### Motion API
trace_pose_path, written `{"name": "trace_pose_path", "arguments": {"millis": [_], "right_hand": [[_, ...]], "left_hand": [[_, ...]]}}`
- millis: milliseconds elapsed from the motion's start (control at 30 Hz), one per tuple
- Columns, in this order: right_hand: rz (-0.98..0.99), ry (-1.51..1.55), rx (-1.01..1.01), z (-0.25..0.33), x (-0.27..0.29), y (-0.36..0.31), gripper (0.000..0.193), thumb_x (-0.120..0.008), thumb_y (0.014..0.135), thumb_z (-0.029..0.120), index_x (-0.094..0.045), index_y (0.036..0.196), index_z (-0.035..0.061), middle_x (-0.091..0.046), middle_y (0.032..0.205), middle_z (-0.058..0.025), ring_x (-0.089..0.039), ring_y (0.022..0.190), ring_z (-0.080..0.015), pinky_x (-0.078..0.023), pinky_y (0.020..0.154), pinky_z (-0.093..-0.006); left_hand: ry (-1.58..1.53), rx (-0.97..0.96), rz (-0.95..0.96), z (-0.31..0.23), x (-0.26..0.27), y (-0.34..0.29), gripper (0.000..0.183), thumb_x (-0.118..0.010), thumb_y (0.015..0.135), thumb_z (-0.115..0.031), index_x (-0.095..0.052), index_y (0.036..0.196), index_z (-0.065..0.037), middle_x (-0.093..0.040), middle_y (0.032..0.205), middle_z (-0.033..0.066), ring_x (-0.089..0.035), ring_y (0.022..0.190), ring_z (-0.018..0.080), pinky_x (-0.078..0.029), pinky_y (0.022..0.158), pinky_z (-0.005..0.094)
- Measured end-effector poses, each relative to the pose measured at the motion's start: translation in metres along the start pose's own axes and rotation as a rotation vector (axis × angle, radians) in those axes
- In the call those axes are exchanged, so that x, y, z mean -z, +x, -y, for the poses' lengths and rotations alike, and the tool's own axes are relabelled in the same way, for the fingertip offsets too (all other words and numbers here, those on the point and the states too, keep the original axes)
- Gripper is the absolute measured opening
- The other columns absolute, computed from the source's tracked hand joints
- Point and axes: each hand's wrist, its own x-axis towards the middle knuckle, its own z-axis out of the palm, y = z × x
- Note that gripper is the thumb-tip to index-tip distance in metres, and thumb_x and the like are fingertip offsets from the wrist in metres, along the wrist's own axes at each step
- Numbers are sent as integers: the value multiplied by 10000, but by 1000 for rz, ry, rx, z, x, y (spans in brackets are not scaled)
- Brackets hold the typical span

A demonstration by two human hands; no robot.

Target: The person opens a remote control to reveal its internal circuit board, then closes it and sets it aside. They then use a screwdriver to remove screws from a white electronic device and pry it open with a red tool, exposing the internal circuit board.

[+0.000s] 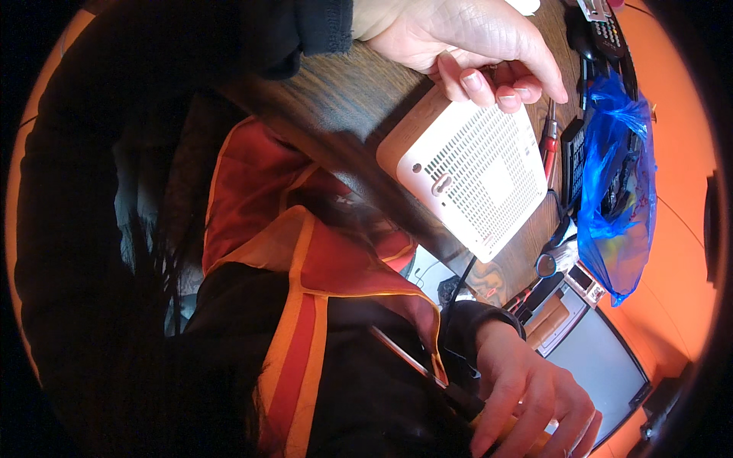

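Observation:
A white plastic box [489, 175] with a slotted grille, a keyhole-shaped opening and a brown wood-look side stands tilted on the dark wooden table [336, 91]. At its upper edge is my left hand [481, 53], one finger stretched out and the others loosely bent, their tips over the box; I see nothing held in it. Lower down, my right hand [534, 393] closes around a screwdriver [405, 351], its thin shaft pointing back toward my body. The fingers hide most of its handle. A red and orange apron [343, 259] lies over my lap beside the shaft.
Beyond the box are a red-handled tool [549, 145], a black remote control [607, 34] and a blue plastic bag [618, 191]. A small round lens or mirror [546, 265] lies near a grey flat panel [599, 366]. Behind them rises an orange wall [683, 252].

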Motion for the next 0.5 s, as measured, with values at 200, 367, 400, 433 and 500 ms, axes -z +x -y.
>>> {"name": "trace_pose_path", "arguments": {"millis": [200, 367, 400, 433, 500], "right_hand": [[38, -4, 309, -16, 0, -18, 237, -558, 819, 123, -490, 1044, 90, -498, 1155, -98, -557, 1004, -277, -453, 818, -399], [48, 42, 291, -12, 4, -16, 253, -546, 834, 133, -468, 1070, 82, -481, 1204, -108, -560, 1009, -287, -469, 806, -377], [25, 49, 250, -10, 3, -14, 251, -541, 839, 133, -463, 1072, 82, -485, 1204, -111, -562, 1006, -289, -471, 807, -375], [2, 58, 208, -8, 2, -13, 250, -536, 843, 134, -459, 1075, 82, -489, 1203, -114, -564, 1002, -291, -473, 808, -372], [-16, 82, 143, -6, 0, -12, 248, -524, 851, 132, -450, 1083, 85, -508, 1187, -124, -566, 1001, -292, -469, 820, -375]], "left_hand": [[33, -30, 47, -2, 1, -1, 299, -489, 894, -228, -478, 658, -45, -405, 577, 6, -329, 457, 75, -238, 383, 187], [33, -5, 2, -3, 1, 0, 309, -480, 897, -231, -474, 652, -43, -396, 576, 5, -320, 458, 79, -238, 390, 192], [14, -23, 39, -2, 1, -1, 309, -479, 897, -230, -474, 652, -41, -393, 575, 5, -319, 460, 79, -239, 393, 194], [-6, -40, 76, -1, 1, -2, 309, -478, 898, -229, -475, 653, -40, -390, 575, 5, -319, 462, 80, -241, 396, 195], [-29, -49, 87, -1, 2, -3, 310, -472, 900, -227, -473, 655, -36, -385, 579, 6, -320, 464, 82, -244, 402, 196]]}}
